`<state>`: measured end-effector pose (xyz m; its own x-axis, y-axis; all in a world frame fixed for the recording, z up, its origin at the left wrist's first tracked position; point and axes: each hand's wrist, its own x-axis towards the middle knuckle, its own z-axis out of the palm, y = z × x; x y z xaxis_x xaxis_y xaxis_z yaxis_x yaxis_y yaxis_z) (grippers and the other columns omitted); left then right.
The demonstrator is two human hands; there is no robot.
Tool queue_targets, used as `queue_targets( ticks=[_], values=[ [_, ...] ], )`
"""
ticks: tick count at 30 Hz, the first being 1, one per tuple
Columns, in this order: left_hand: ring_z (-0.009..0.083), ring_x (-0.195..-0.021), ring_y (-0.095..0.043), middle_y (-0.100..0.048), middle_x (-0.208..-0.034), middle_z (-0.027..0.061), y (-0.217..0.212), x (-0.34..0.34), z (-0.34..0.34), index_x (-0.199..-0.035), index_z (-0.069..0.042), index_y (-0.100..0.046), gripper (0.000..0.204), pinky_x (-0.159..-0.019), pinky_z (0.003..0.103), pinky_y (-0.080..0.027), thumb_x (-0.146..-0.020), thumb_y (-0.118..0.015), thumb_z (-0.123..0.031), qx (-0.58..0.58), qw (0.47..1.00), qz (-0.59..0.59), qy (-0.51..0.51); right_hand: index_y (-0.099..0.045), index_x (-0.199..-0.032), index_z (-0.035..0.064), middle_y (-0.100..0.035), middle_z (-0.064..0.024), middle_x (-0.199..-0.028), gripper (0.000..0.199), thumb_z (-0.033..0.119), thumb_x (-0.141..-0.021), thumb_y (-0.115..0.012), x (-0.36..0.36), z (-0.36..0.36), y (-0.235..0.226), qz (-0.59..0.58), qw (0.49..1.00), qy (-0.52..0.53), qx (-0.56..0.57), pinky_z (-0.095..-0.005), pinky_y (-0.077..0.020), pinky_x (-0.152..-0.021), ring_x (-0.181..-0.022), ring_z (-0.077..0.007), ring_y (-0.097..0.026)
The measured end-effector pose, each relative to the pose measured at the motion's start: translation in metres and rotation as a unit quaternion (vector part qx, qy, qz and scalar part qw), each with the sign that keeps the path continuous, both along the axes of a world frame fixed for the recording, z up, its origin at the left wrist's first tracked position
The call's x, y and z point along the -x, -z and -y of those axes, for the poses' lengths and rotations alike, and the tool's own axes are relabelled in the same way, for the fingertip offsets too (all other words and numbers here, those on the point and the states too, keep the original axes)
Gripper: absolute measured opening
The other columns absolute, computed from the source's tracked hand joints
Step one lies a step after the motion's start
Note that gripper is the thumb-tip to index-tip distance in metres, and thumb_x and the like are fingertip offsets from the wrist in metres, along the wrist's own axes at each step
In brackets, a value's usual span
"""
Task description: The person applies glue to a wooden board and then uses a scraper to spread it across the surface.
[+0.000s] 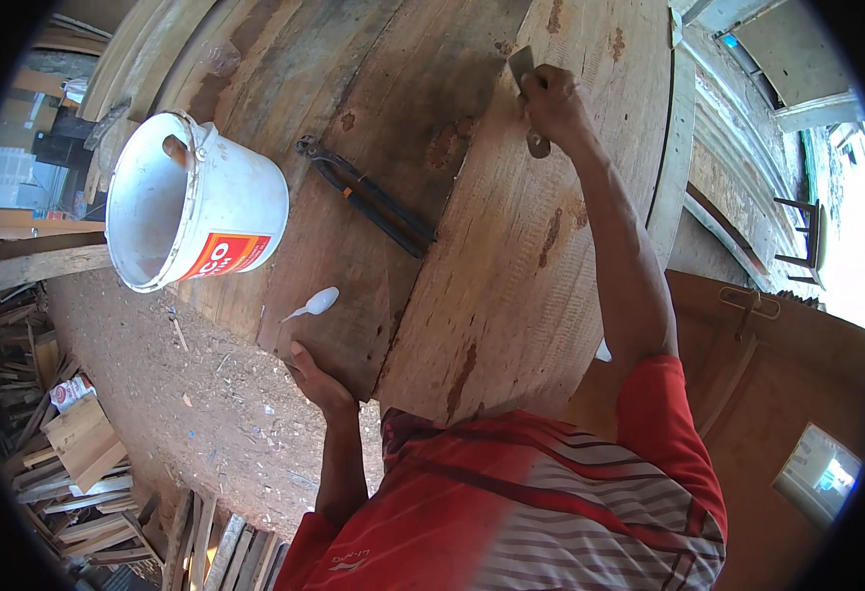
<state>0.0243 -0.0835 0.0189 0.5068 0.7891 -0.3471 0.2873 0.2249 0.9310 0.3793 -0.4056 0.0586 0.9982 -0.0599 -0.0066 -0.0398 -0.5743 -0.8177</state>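
- Boards [511, 266]: broad wooden surface in front of the person, running away from the torso. Work in hand appears to be smoothing or filling the face with a flat blade; whether it lays material on or takes it off, cannot tell.
- Condition: right-hand plank paler, with fine cross marks along the grain; left-hand planks darker, stained. A dark seam runs between them.
- Bucket [243, 192]: white, red label, standing on the boards at left; a brown piece shows inside the mouth.
- Right arm reaches far up the pale plank. Right hand [555, 103]: fingers closed around the scraper, near the seam.
- Left hand [326, 387]: at the near edge, thumb extended by the wood. Other fingers hidden; cannot tell whether they grip.
- Pincers [352, 197]: dark handles with orange bands, lying on the darker planks, well apart from both hands.
- Scraper [521, 65]: thin, flat, dull grey-green; holed end shows below the fist. Next stroke probably calls for a firm grip, low blade angle and even pressure; edge contact unclear.
- Spoon [322, 300]: white, apparently plastic, just beyond the left thumb.
- Patches [549, 237]: reddish-brown, irregular, scattered on both tones of wood; possibly filler.
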Motion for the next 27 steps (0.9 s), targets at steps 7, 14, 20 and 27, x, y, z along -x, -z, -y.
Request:
queue_targets(
  ticks=[7,14,20,27],
  values=[
    [0.0327,-0.139,-0.049,-0.046,-0.154,0.0220,-0.007,-0.001,0.005,-0.156,0.003,-0.037,0.071,-0.115,0.043,-0.042,-0.109,-0.045,-0.050,0.001,0.999,0.001,0.032,-0.070,-0.102,-0.0040,-0.072,-0.0150,-0.080,0.032,0.025,-0.101,-0.058,0.015,-0.005,-0.023,-0.063,0.998,0.000,0.029,-0.0388,-0.0560,-0.067,-0.071,-0.0207,-0.073],
    [0.0302,-0.139,-0.047,-0.047,-0.151,0.0190,-0.012,-0.001,0.001,-0.153,0.001,-0.042,0.062,-0.118,0.043,-0.037,-0.112,-0.038,-0.047,-0.022,0.995,0.014,0.091,-0.074,-0.114,0.0061,-0.074,-0.0197,-0.097,0.030,0.027,-0.101,-0.057,0.068,-0.015,-0.022,0.097,0.967,0.041,0.230,-0.0481,-0.0568,-0.081,-0.089,-0.0388,-0.073],
    [0.0262,-0.131,-0.051,-0.052,-0.145,0.0183,0.010,0.025,-0.012,-0.149,0.007,-0.042,0.065,-0.114,0.038,-0.040,-0.114,-0.037,-0.047,0.085,0.992,0.010,0.094,-0.071,-0.128,0.0137,-0.070,-0.0175,-0.114,0.037,0.035,-0.098,-0.068,0.119,-0.029,-0.048,-0.030,0.943,-0.011,0.332,-0.0485,-0.0559,-0.085,-0.101,-0.0394,-0.070],
    [0.0264,-0.128,-0.049,-0.050,-0.140,0.0179,0.024,0.032,-0.012,-0.149,0.005,-0.031,0.070,-0.112,0.040,-0.039,-0.110,-0.049,-0.050,0.182,0.973,0.056,0.129,-0.074,-0.114,0.0010,-0.074,-0.0155,-0.106,0.021,0.009,-0.094,-0.073,0.107,-0.203,-0.219,0.336,0.908,-0.228,0.107,-0.0362,-0.0590,-0.077,-0.088,-0.0247,-0.072]
  ],
)
